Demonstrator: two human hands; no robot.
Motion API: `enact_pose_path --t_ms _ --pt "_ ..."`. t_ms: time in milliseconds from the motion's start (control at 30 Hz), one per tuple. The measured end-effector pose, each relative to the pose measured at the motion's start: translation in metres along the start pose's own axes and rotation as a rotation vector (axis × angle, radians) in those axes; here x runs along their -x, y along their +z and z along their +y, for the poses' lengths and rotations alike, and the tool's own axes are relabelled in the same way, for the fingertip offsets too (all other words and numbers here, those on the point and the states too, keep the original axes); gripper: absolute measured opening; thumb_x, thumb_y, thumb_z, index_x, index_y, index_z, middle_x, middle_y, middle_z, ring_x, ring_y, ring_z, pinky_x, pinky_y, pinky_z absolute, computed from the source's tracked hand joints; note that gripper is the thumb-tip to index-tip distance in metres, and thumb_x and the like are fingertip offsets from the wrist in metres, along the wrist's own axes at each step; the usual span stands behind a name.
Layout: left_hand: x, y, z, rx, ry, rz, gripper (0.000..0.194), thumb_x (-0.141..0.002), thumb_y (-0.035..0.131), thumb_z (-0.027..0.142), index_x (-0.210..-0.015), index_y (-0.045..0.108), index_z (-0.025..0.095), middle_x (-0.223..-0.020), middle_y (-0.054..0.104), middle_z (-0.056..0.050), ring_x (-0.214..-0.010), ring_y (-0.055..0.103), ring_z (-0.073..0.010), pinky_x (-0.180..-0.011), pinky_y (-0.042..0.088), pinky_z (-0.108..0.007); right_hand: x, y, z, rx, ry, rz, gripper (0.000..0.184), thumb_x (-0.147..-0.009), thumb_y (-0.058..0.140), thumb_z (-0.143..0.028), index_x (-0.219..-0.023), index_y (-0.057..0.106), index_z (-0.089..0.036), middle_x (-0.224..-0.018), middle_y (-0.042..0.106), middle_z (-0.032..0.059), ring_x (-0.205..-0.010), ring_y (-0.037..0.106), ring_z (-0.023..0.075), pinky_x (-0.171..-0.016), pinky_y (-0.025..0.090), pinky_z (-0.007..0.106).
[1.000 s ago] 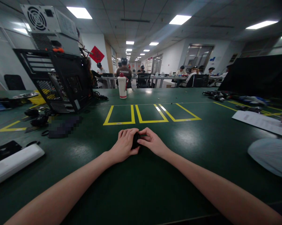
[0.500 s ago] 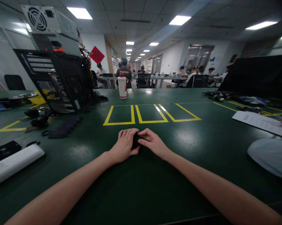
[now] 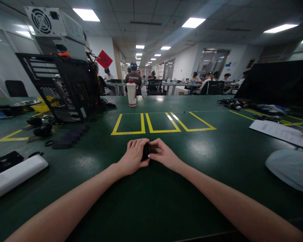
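Low over the green table point(image 3: 146, 205), a small black object point(image 3: 146, 152) sits between my two hands; its kind is hard to make out. My left hand point(image 3: 134, 155) is closed around its left side, fingers over the top and thumb at the near side. From the right, my right hand point(image 3: 165, 155) pinches its edge between thumb and fingertips. Most of the black object is hidden by the left fingers. Just beyond the hands, yellow tape outlines point(image 3: 164, 130) mark the table.
A computer case point(image 3: 83, 97) with power supplies point(image 3: 73, 28) on top stands at left. Nearer lies a white power-strip-like bar point(image 3: 20, 174). A white cup point(image 3: 132, 94) stands farther back. At right are papers point(image 3: 279, 132), cables, a dark screen point(image 3: 279, 84) and a person's sleeve point(image 3: 290, 168).
The right thumb and fingers have spread slightly apart at the black object's edge, showing a little more of it. The left hand has stayed in place.
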State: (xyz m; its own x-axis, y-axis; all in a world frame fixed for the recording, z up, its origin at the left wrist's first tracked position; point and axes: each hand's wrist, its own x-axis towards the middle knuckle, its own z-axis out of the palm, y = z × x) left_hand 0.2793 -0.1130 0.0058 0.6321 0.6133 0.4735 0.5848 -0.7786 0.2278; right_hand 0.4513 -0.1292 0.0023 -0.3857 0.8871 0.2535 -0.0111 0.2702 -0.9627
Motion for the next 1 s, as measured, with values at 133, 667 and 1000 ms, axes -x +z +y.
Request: enact_pose_path --t_ms 133,667,1000 --pt "-0.0001 0.0003 -0.0002 -0.012 -0.001 0.003 0.057 -0.07 0.054 0.026 -0.119 0.024 0.019 -0.115 0.041 -0.01 -0.106 0.04 -0.0255 -0.09 0.029 -0.045 -0.002 0.0014 -0.0007 0.012 -0.02 0.035 0.023 -0.07 0.06 -0.02 -0.089 0.048 -0.02 -0.094 0.051 -0.0003 -0.095 0.054 0.0154 -0.086 0.044 0.035" --pt "0.0002 -0.0005 0.0018 -0.015 -0.003 0.0 0.057 -0.071 0.053 0.025 -0.119 0.024 0.019 -0.116 0.041 -0.01 -0.107 0.039 -0.0258 -0.09 0.029 -0.045 -0.0018 0.0 0.0006 -0.008 -0.02 0.036 0.024 -0.069 0.06 -0.02 -0.091 0.049 -0.021 -0.095 0.051 -0.0003 -0.096 0.053 0.0152 -0.088 0.043 0.035" --pt "0.0003 -0.0007 0.0018 -0.015 -0.007 -0.002 0.057 -0.071 0.054 0.026 -0.119 0.024 0.02 -0.115 0.041 -0.009 -0.106 0.039 -0.0259 -0.09 0.029 -0.046 -0.0023 -0.0016 0.0002 0.03 0.008 0.029 0.033 -0.068 0.061 -0.019 -0.098 0.048 -0.021 -0.102 0.051 0.0024 -0.103 0.05 0.0173 -0.093 0.039 0.038"
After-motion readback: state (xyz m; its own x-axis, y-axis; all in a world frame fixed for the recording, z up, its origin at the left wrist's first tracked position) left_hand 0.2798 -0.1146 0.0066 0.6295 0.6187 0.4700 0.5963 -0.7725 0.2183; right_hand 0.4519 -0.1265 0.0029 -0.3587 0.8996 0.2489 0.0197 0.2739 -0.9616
